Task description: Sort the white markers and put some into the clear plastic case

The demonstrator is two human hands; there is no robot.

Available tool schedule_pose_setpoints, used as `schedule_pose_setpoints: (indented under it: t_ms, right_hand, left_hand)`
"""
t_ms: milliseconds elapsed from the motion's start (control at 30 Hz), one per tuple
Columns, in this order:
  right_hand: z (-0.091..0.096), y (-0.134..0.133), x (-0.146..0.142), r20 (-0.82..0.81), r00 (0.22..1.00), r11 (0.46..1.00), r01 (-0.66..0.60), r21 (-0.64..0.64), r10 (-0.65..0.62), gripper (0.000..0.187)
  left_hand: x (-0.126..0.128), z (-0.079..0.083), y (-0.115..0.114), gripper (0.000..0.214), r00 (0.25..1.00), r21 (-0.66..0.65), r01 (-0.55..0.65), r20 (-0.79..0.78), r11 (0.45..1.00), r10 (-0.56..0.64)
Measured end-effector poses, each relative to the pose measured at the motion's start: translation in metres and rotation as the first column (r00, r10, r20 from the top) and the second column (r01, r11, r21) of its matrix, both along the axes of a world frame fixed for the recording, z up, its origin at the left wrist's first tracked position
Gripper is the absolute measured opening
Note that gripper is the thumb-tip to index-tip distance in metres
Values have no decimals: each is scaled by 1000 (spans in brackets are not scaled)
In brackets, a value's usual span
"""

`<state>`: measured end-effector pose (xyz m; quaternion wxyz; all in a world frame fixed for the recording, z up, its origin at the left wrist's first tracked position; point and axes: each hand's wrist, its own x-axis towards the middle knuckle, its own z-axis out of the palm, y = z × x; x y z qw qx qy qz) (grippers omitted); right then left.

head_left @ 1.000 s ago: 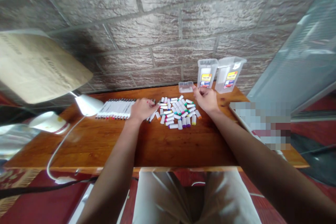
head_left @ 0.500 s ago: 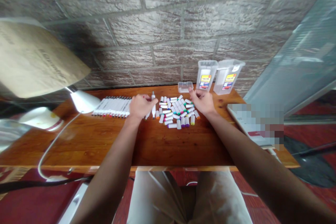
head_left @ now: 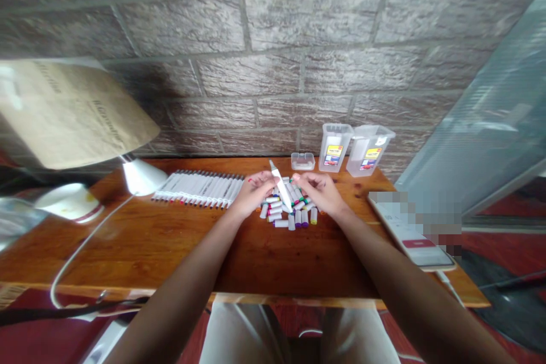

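Note:
My left hand (head_left: 256,192) is closed on a white marker (head_left: 280,185), thumb against its barrel. The marker slants over the caps, its bare grey tip pointing up and away and a green tinge at its lower end. My right hand (head_left: 319,190) is just right of the marker, fingertips pinched together; whatever is between them is too small to make out. Under and between both hands lies a heap of white marker caps (head_left: 292,222) with coloured ends, partly covered by the fingers. Left of my left hand, several white markers (head_left: 200,189) lie side by side in a row.
Two clear plastic boxes (head_left: 334,148) with labels stand at the back right, beside a small clear lid (head_left: 302,161). A tablet-like device (head_left: 413,239) lies at the right edge. On the left are a lamp (head_left: 145,176), its white cable (head_left: 79,250) and a paper cup (head_left: 68,203).
My left hand has carried the marker rightward from beside the row to over the caps, tilting it. My right hand has come slightly left, nearer the marker. The camera view has tipped upward.

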<state>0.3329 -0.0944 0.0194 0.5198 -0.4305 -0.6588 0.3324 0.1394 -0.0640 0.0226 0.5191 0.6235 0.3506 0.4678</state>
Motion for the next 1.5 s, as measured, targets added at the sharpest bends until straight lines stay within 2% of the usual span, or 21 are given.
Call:
schedule_pose_setpoints:
  t_ms: [167, 300, 433, 700, 833, 1133, 1233, 1333, 1500]
  right_hand:
    - [-1, -7, -11, 71, 986, 988, -155, 17, 153, 43]
    - [-7, -7, -18, 144, 981, 989, -135, 54, 126, 42]
    - [-8, -7, -17, 144, 981, 987, -139, 78, 127, 40]
    - [-5, -9, -17, 109, 984, 985, -151, 87, 141, 45]
    - [-4, -8, -16, 72, 993, 991, -98, 90, 92, 56]
    - [-10, 3, -3, 111, 987, 986, 97, 139, -113, 51]
    - [-10, 6, 3, 97, 982, 982, 148, 118, -159, 52]
    - [-8, 5, 3, 70, 991, 989, 106, 99, -113, 52]
    - [-6, -4, -11, 101, 990, 988, -112, 104, 102, 50]
  left_hand:
    - [1, 2, -2, 42, 999, 25, 51, 16, 998, -51]
    - [-2, -1, -1, 40, 997, 22, 77, -12, 997, -77]
    - [-3, -3, 0, 40, 993, -29, 113, -25, 993, -114]
    - [0, -1, -2, 39, 994, -9, 108, 20, 994, -108]
    - [2, -2, 1, 42, 990, -53, 109, 98, 993, -103]
    - [3, -2, 3, 44, 988, -64, 66, 147, 996, -56]
    - [4, -1, 2, 45, 987, -66, 47, 158, 997, -37]
    - [4, -1, 2, 45, 986, -59, 55, 163, 997, -45]
    - [3, -3, 1, 43, 988, -58, 99, 122, 993, -92]
